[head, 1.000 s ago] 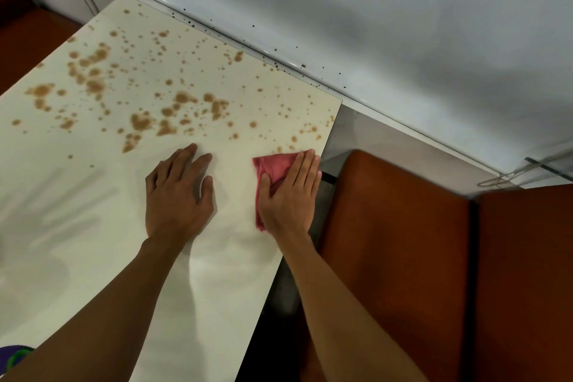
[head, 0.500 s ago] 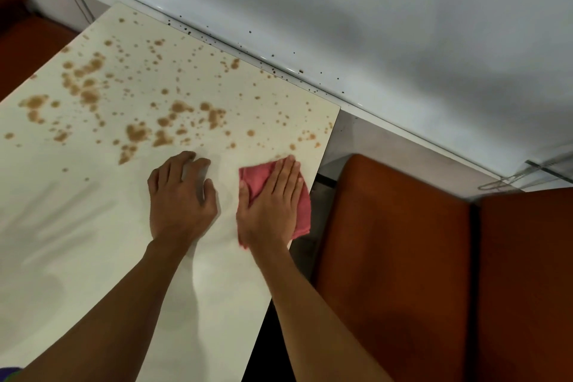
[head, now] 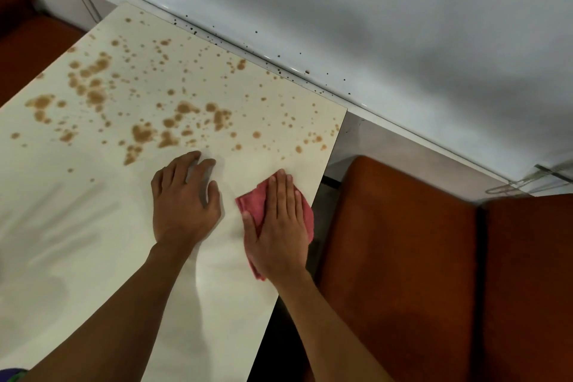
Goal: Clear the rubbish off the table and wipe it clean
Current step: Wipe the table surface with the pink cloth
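Note:
A cream table (head: 77, 226) carries many brown spatter stains (head: 142, 133) over its far half; the near half looks unstained. My right hand (head: 276, 226) lies flat with straight fingers on a pink cloth (head: 259, 195), pressing it onto the table near the right edge. My left hand (head: 183, 201) rests palm down on the bare tabletop just left of the cloth, fingers slightly bent, holding nothing. Most of the cloth is hidden under my right hand.
An orange-brown upholstered seat (head: 403, 257) stands right of the table, and another (head: 24, 46) at the far left. A white wall (head: 372, 25) with dark specks along its ledge runs behind the table. Something purple (head: 12, 374) shows at the bottom left corner.
My right hand has slid the pink cloth left and then back toward the table's right edge. My left hand has stayed planted on the table.

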`<action>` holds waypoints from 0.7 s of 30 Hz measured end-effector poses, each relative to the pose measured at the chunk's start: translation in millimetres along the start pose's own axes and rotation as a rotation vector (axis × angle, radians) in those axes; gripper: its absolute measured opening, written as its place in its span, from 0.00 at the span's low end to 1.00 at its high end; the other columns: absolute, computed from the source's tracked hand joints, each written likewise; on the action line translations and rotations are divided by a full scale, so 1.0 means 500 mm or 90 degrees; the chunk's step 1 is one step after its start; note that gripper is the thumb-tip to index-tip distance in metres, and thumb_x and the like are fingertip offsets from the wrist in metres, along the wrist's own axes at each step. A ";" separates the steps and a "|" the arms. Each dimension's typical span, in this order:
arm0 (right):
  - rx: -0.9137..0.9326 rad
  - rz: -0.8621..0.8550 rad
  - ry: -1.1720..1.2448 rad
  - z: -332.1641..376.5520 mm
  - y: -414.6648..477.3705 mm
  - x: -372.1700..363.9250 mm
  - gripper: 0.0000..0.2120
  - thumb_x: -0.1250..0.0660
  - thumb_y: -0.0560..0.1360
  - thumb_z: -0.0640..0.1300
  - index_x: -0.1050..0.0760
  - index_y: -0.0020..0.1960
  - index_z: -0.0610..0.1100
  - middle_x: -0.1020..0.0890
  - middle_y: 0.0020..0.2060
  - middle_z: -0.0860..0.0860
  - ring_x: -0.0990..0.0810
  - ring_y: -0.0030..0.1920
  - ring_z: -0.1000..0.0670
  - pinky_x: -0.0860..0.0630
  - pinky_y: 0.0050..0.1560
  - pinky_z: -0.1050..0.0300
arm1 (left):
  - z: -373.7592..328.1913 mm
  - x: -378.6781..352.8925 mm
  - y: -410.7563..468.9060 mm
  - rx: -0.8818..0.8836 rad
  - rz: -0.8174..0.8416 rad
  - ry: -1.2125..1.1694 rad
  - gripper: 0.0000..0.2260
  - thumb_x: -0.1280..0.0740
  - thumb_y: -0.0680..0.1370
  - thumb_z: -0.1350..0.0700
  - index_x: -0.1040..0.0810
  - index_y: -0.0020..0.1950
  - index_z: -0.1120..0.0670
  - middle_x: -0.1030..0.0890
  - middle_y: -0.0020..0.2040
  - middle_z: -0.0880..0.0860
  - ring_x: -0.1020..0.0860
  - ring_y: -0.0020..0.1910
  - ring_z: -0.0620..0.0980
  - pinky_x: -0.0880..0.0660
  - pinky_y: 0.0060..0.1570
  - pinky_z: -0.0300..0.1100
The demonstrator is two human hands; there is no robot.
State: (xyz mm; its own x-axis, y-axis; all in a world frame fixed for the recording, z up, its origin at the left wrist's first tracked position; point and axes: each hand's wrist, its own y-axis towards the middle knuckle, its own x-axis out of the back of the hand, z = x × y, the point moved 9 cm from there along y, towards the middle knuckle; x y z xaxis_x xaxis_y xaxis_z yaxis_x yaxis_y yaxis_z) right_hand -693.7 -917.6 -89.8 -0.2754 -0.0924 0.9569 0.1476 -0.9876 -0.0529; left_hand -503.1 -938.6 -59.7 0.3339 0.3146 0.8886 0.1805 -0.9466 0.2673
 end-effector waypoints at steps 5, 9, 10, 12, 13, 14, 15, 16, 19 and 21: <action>-0.156 -0.043 -0.006 -0.058 0.076 0.014 0.40 0.53 0.85 0.64 0.59 0.85 0.39 0.57 0.85 0.45 0.62 0.85 0.47 0.53 0.84 0.44 | -0.006 0.005 0.003 0.008 -0.010 -0.002 0.20 0.35 0.79 0.52 0.22 0.70 0.53 0.25 0.73 0.54 0.28 0.72 0.58 0.34 0.71 0.57; -0.023 -0.003 0.006 0.015 0.088 -0.001 0.38 0.54 0.87 0.63 0.61 0.85 0.40 0.58 0.85 0.45 0.63 0.84 0.48 0.55 0.84 0.45 | -0.001 0.004 0.000 0.008 -0.014 -0.003 0.20 0.35 0.78 0.53 0.22 0.70 0.53 0.24 0.73 0.54 0.28 0.72 0.59 0.34 0.72 0.58; 0.045 0.015 0.001 0.024 0.067 -0.001 0.38 0.53 0.87 0.63 0.61 0.85 0.41 0.59 0.85 0.47 0.63 0.84 0.50 0.56 0.85 0.47 | -0.001 0.003 -0.001 0.003 -0.018 0.000 0.20 0.35 0.78 0.53 0.22 0.70 0.53 0.24 0.73 0.54 0.27 0.72 0.59 0.34 0.71 0.58; 0.116 0.039 -0.012 0.001 0.024 0.003 0.37 0.52 0.86 0.63 0.60 0.86 0.43 0.59 0.85 0.49 0.64 0.84 0.52 0.56 0.85 0.48 | -0.005 0.003 -0.002 0.001 -0.024 0.003 0.20 0.35 0.78 0.52 0.22 0.70 0.53 0.24 0.73 0.54 0.27 0.71 0.59 0.34 0.71 0.58; 0.097 0.028 -0.018 -0.022 0.020 0.007 0.37 0.52 0.86 0.63 0.60 0.86 0.44 0.59 0.85 0.50 0.64 0.84 0.52 0.56 0.85 0.48 | -0.006 0.003 -0.001 0.003 -0.024 0.003 0.20 0.35 0.78 0.52 0.22 0.70 0.52 0.24 0.73 0.54 0.27 0.71 0.59 0.34 0.71 0.58; 0.051 0.006 -0.022 -0.042 0.029 0.014 0.37 0.52 0.86 0.63 0.59 0.86 0.43 0.58 0.85 0.49 0.64 0.84 0.52 0.56 0.85 0.47 | -0.006 0.004 0.000 0.006 -0.024 0.001 0.20 0.35 0.78 0.52 0.22 0.70 0.52 0.24 0.73 0.54 0.27 0.71 0.59 0.34 0.71 0.58; -0.011 -0.017 -0.022 -0.055 0.047 0.020 0.37 0.52 0.86 0.63 0.59 0.86 0.43 0.57 0.85 0.49 0.63 0.84 0.51 0.55 0.84 0.47 | -0.008 0.005 0.001 0.008 -0.021 -0.002 0.20 0.35 0.78 0.52 0.22 0.70 0.52 0.24 0.73 0.54 0.27 0.71 0.58 0.34 0.72 0.58; -0.077 -0.036 -0.012 -0.058 0.070 0.021 0.37 0.52 0.86 0.63 0.58 0.86 0.41 0.56 0.86 0.48 0.62 0.85 0.50 0.55 0.84 0.46 | -0.008 0.005 0.002 0.010 -0.016 -0.002 0.20 0.35 0.78 0.52 0.22 0.70 0.52 0.25 0.73 0.54 0.27 0.72 0.58 0.35 0.72 0.58; -0.146 -0.057 0.021 -0.016 0.110 0.016 0.38 0.51 0.87 0.61 0.59 0.85 0.39 0.56 0.85 0.45 0.61 0.85 0.47 0.54 0.84 0.45 | -0.005 0.003 0.003 0.014 -0.006 -0.006 0.21 0.36 0.78 0.51 0.23 0.70 0.52 0.25 0.74 0.53 0.28 0.72 0.57 0.35 0.72 0.58; -0.030 -0.028 0.025 0.022 0.092 0.009 0.37 0.52 0.87 0.61 0.58 0.85 0.39 0.56 0.85 0.46 0.61 0.85 0.49 0.56 0.84 0.47 | -0.002 0.000 0.000 0.012 -0.005 -0.003 0.21 0.36 0.78 0.51 0.22 0.70 0.52 0.25 0.73 0.53 0.28 0.72 0.57 0.35 0.72 0.58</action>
State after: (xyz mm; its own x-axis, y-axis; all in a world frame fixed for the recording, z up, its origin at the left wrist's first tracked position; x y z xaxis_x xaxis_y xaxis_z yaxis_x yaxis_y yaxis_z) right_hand -678.0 -962.0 -84.8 -0.3174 -0.0533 0.9468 0.0902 -0.9956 -0.0258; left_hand -504.2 -938.9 -59.4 0.3372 0.3226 0.8845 0.2012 -0.9425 0.2671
